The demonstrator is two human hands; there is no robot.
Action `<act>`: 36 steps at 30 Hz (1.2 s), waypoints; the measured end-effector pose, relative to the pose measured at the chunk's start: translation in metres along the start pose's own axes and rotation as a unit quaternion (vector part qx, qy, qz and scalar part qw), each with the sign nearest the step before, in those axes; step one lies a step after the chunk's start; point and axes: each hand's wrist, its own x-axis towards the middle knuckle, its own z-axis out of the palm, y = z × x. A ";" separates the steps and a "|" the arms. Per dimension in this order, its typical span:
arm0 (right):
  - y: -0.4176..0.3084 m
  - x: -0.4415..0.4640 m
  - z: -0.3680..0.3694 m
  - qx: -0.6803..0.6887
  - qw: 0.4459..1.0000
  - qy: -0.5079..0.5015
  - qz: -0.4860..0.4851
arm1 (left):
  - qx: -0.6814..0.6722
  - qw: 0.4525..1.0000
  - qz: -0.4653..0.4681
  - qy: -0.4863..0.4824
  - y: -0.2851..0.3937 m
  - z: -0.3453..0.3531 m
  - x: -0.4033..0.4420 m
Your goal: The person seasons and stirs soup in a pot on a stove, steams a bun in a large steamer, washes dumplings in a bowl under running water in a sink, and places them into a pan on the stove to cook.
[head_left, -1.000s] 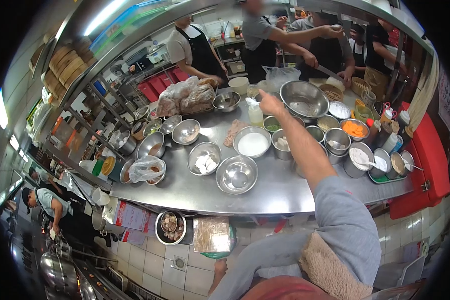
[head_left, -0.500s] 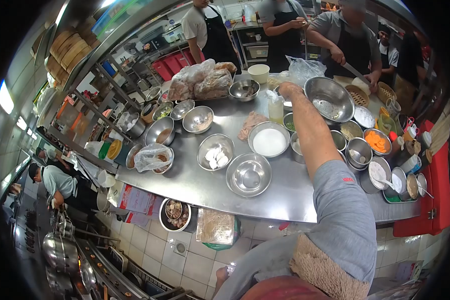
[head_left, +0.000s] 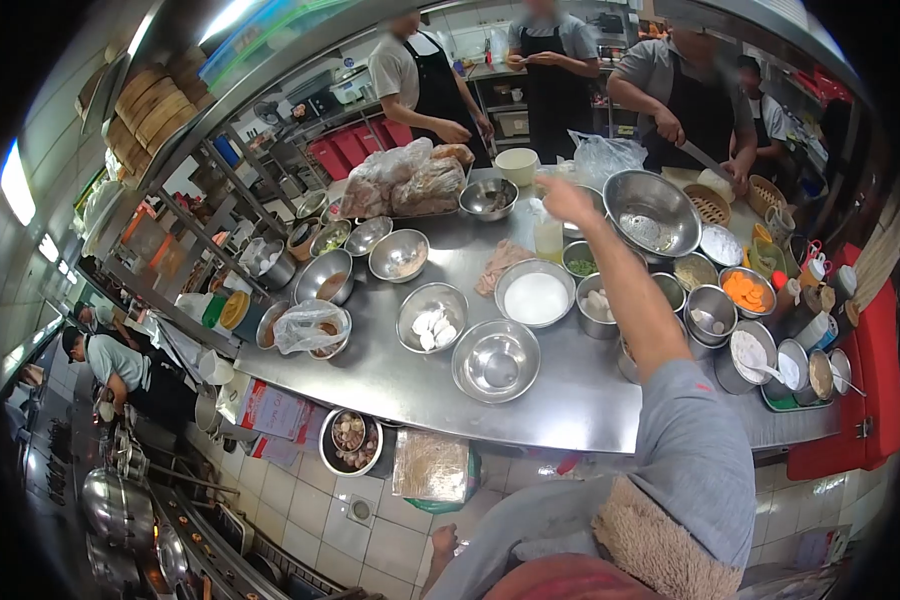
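Note:
My right hand [head_left: 567,200] is stretched across the steel table, one finger extended to the left and nothing visible in it. Just below it stands a clear squeeze bottle [head_left: 548,240] with pale yellow liquid. A steel bowl of white powder or liquid [head_left: 533,298] sits nearer me, beside an empty steel bowl [head_left: 496,361] and a bowl of white pieces [head_left: 431,325]. Right of my forearm is a large tilted steel bowl [head_left: 652,214]. What appears to be my left hand [head_left: 444,541] hangs low near my body, with its fingers unclear.
Bagged meat [head_left: 410,180] lies at the back left. Containers with sliced carrots [head_left: 745,291], powders and spoons crowd the right, near sauce bottles [head_left: 820,330]. Across the table a co-worker holds a knife [head_left: 703,155]. A pot [head_left: 350,443] and a wrapped box [head_left: 431,466] are on the floor.
My right hand has lifted away from the things beside the squeeze bottle and moved slightly left, a finger now extended. A co-worker at the back left has brought a hand forward.

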 end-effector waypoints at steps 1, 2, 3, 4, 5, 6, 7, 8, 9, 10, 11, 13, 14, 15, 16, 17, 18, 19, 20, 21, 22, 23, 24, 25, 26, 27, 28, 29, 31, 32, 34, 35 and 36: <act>-0.007 -0.026 0.002 0.018 0.999 0.018 -0.037 | 0.043 0.999 0.006 -0.006 0.003 0.000 0.000; -0.017 -0.059 0.004 0.036 0.996 0.034 -0.073 | 0.086 0.996 0.010 -0.013 0.005 0.000 -0.001; -0.031 -0.095 0.002 0.068 0.995 0.014 -0.071 | 0.087 0.996 0.009 -0.018 0.006 0.001 -0.002; -0.041 -0.132 0.003 0.101 0.993 -0.006 -0.068 | 0.100 0.995 0.001 -0.028 0.008 0.002 -0.001; -0.042 -0.166 0.013 0.132 0.989 -0.023 -0.070 | 0.113 0.993 -0.007 -0.039 0.008 0.002 -0.001; -0.041 -0.200 0.024 0.163 0.983 -0.040 -0.070 | 0.116 0.992 -0.009 -0.044 0.006 0.002 0.001; -0.039 -0.229 0.034 0.197 0.977 -0.080 -0.029 | 0.117 0.991 0.022 -0.065 -0.001 0.002 0.012; -0.038 -0.259 0.044 0.209 0.973 -0.103 0.008 | 0.118 0.988 0.053 -0.085 -0.006 0.001 0.018; -0.036 -0.288 0.054 0.221 0.966 -0.125 0.045 | 0.121 0.987 0.054 -0.089 -0.002 0.003 0.017; -0.021 -0.320 0.077 0.185 0.977 -0.103 0.002 | 0.119 0.989 0.028 -0.080 0.005 0.006 0.016; -0.008 -0.340 0.095 0.148 0.985 -0.079 -0.042 | 0.117 0.991 0.003 -0.070 0.010 0.006 0.016; -0.024 -0.361 0.078 0.157 0.975 -0.156 0.017 | 0.183 0.980 0.035 -0.076 0.011 0.004 0.029; -0.029 -0.372 0.069 0.166 0.955 -0.232 0.078 | 0.249 0.963 0.066 -0.083 0.009 0.003 0.038; -0.024 -0.377 0.071 0.164 0.957 -0.221 0.091 | 0.260 0.958 0.073 -0.094 0.011 0.004 0.047; -0.015 -0.382 0.078 0.158 0.968 -0.182 0.074 | 0.337 0.921 0.159 -0.110 0.012 0.002 0.056; -0.007 -0.387 0.085 0.151 0.976 -0.145 0.055 | 0.408 0.872 0.243 -0.124 0.012 0.000 0.064; -0.002 -0.390 0.086 0.150 0.977 -0.136 0.065 | 0.415 0.865 0.248 -0.131 0.009 0.001 0.080; 0.002 -0.389 0.089 0.142 0.980 -0.117 0.079 | 0.470 0.792 0.358 -0.154 0.007 0.001 0.095; 0.004 -0.386 0.090 0.134 0.982 -0.100 0.091 | 0.513 0.705 0.459 -0.171 0.014 0.000 0.096; 0.006 -0.385 0.091 0.134 0.979 -0.104 0.111 | 0.442 0.796 0.382 -0.160 0.015 0.004 0.092; 0.007 -0.386 0.093 0.137 0.978 -0.105 0.114 | 0.469 0.809 0.323 -0.142 0.021 0.013 0.093; 0.008 -0.387 0.095 0.106 0.985 -0.079 0.106 | 0.503 0.759 0.384 -0.150 0.020 0.013 0.097; 0.009 -0.388 0.099 0.075 0.991 -0.056 0.097 | 0.533 0.705 0.441 -0.157 0.016 0.012 0.101; 0.010 -0.390 0.104 0.046 0.997 -0.009 0.060 | 0.567 0.665 0.463 -0.149 0.017 0.014 0.101; 0.011 -0.394 0.108 0.050 0.997 -0.016 0.060 | 0.598 0.623 0.484 -0.142 0.016 0.016 0.100; 0.011 -0.395 0.109 0.041 0.998 0.003 0.044 | 0.413 0.807 0.389 -0.161 0.009 0.016 0.098; 0.010 -0.395 0.110 0.031 0.999 0.025 0.028 | 0.412 0.811 0.384 -0.159 0.003 0.013 0.096; 0.009 -0.396 0.111 0.032 0.998 0.062 0.001 | 0.465 0.761 0.426 -0.150 -0.001 0.010 0.095; 0.007 -0.398 0.109 0.035 0.998 0.053 0.007 | 0.588 0.586 0.537 -0.148 -0.006 0.003 0.096; 0.007 -0.397 0.107 0.038 0.998 0.049 0.014 | 0.586 0.589 0.537 -0.146 -0.018 0.001 0.100; 0.009 -0.397 0.110 0.038 0.998 0.057 0.004 | 0.366 0.863 0.316 -0.149 -0.008 0.000 0.064; 0.010 -0.397 0.111 0.041 0.997 0.067 -0.003 | 0.292 0.906 0.274 -0.139 -0.012 -0.001 0.059; 0.010 -0.396 0.112 0.041 0.997 0.069 -0.013 | 0.215 0.940 0.235 -0.124 -0.016 -0.002 0.054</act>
